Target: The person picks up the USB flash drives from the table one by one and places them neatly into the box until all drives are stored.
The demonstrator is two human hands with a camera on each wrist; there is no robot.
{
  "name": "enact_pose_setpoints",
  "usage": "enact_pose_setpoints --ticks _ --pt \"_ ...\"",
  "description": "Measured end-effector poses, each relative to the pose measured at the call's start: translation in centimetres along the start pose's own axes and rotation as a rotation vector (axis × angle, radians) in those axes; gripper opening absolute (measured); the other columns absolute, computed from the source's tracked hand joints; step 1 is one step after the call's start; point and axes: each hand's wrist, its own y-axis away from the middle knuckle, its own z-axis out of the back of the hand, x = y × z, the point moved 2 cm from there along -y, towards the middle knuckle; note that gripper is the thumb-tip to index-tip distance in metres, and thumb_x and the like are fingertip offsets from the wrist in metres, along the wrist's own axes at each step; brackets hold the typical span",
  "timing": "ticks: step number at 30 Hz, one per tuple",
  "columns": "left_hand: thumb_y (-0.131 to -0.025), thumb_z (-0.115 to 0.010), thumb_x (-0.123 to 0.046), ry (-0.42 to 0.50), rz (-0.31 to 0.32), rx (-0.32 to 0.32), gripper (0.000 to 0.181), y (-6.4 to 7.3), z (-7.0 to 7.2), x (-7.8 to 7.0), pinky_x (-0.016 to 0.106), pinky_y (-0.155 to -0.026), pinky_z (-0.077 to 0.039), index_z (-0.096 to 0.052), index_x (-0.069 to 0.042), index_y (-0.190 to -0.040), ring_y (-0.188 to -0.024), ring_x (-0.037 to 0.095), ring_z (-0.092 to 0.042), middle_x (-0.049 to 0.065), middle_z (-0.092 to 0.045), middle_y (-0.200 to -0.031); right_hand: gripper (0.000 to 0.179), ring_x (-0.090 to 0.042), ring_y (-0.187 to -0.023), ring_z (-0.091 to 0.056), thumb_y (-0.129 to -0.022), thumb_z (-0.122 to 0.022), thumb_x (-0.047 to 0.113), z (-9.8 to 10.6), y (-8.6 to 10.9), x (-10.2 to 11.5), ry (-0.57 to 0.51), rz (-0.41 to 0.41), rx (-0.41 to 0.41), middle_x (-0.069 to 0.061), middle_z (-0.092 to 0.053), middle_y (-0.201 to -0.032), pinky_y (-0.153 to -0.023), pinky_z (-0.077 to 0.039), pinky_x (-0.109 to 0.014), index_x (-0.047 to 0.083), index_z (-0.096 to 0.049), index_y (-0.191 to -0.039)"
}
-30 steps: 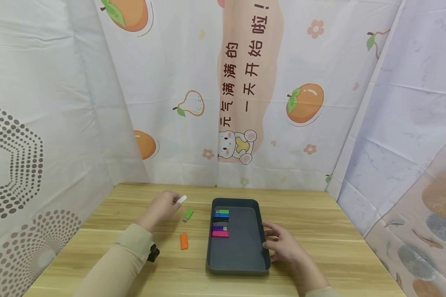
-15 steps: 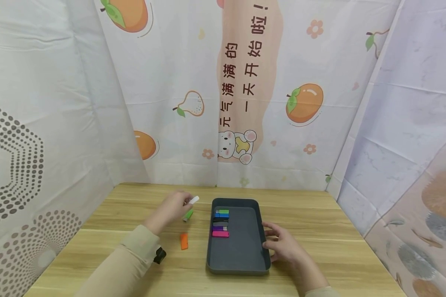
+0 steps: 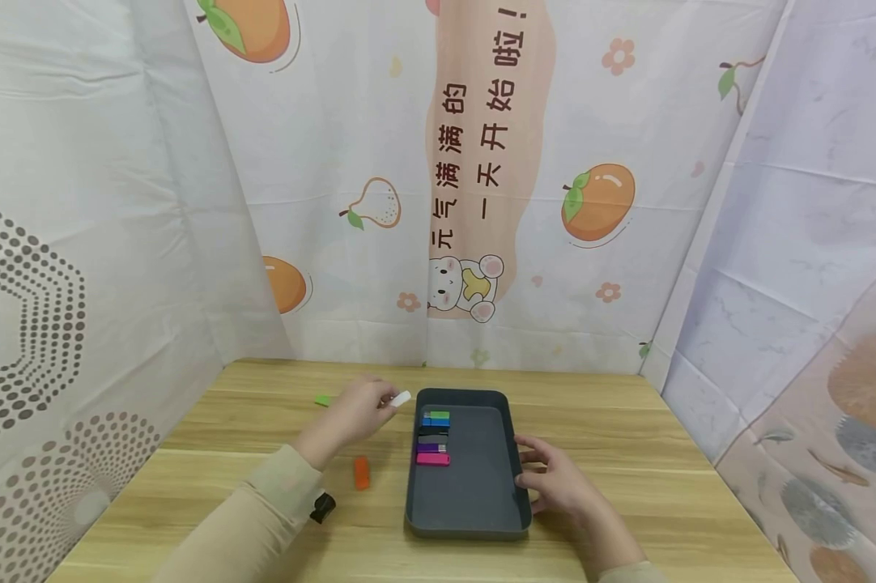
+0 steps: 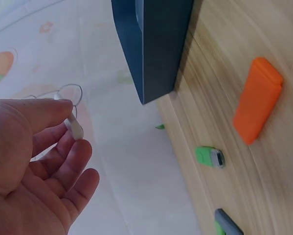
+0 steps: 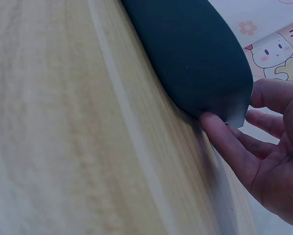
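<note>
Beyond both hands hangs creased cloth (image 3: 321, 121), printed with fruit and flowers. Beneath them lies one wood-grained table (image 3: 627, 453). Between them sits one dark grey tray (image 3: 478, 494), a shallow rectangle with rounded corners. The hands are apart: the left hand (image 3: 361, 408) pinches a white stick (image 3: 401, 398) in the air just beside the tray, while the right hand (image 3: 556, 479) touches the tray's outer wall with loosely bent fingers. Three sticks lie on the table: a flat orange stick (image 3: 362, 473), nearer the person than the left hand, plus a green stick (image 4: 205, 155) with a metal plug and a grey-green stick (image 4: 228, 223). Six slim sticks (image 3: 434, 459) lie side by side in the tray, along the wall nearest the left hand. Since a second ago, the left hand and white stick have moved closer to the tray; the right hand and tray have stayed put.
</note>
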Motion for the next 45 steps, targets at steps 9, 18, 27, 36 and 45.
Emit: enact_pose_setpoints --ticks 9,18,27,36,45 --pt "-0.095 -0.074 -0.015 -0.005 -0.098 0.053 0.012 0.5 -0.5 -1.5 0.03 -0.07 -0.052 -0.076 -0.009 -0.106 -0.078 0.012 -0.055 -0.004 -0.06 -0.092 0.077 -0.038 -0.111 -0.057 -0.087 -0.065 -0.005 0.0 0.0 -0.1 -0.005 0.0 -0.01 -0.033 -0.042 -0.139 -0.065 -0.059 -0.055 0.0 -0.032 -0.156" --pt "-0.093 -0.075 -0.014 -0.067 -0.144 0.083 0.007 0.6 -1.8 -2.2 0.027 -0.07 -0.052 -0.075 -0.012 -0.099 -0.078 0.011 -0.052 -0.006 -0.056 -0.089 0.077 -0.038 -0.112 -0.057 -0.088 -0.064 -0.005 0.0 0.1 0.0 -0.018 0.002 0.002 -0.034 -0.042 -0.14 -0.067 -0.059 -0.056 -0.001 -0.031 -0.156" --pt "-0.092 -0.076 -0.016 -0.083 -0.174 0.117 0.013 0.6 -3.4 -2.2 0.027 -0.074 -0.053 -0.075 -0.012 -0.105 -0.08 0.009 -0.054 -0.006 -0.06 -0.095 0.077 -0.037 -0.11 -0.058 -0.087 -0.065 -0.005 0.0 0.0 0.0 -0.01 0.002 0.007 -0.033 -0.042 -0.138 -0.068 -0.059 -0.055 -0.002 -0.031 -0.156" --pt "-0.091 -0.077 -0.019 -0.16 -0.198 0.139 0.016 0.6 -5.3 -2.8 0.03 -0.077 -0.053 -0.077 -0.012 -0.106 -0.083 0.01 -0.057 -0.003 -0.065 -0.098 0.077 -0.037 -0.11 -0.058 -0.087 -0.065 -0.005 0.0 -0.1 0.0 -0.014 0.004 0.009 -0.033 -0.043 -0.138 -0.068 -0.059 -0.056 -0.001 -0.032 -0.156" --pt "-0.093 -0.076 -0.024 -0.246 -0.202 0.166 0.013 1.0 -6.3 -3.5 0.041 -0.087 -0.05 -0.077 -0.019 -0.105 -0.091 0.013 -0.059 -0.006 -0.066 -0.101 0.076 -0.038 -0.11 -0.058 -0.088 -0.065 -0.004 0.0 0.0 0.2 0.002 0.008 0.012 -0.033 -0.043 -0.138 -0.067 -0.059 -0.055 -0.001 -0.032 -0.156"
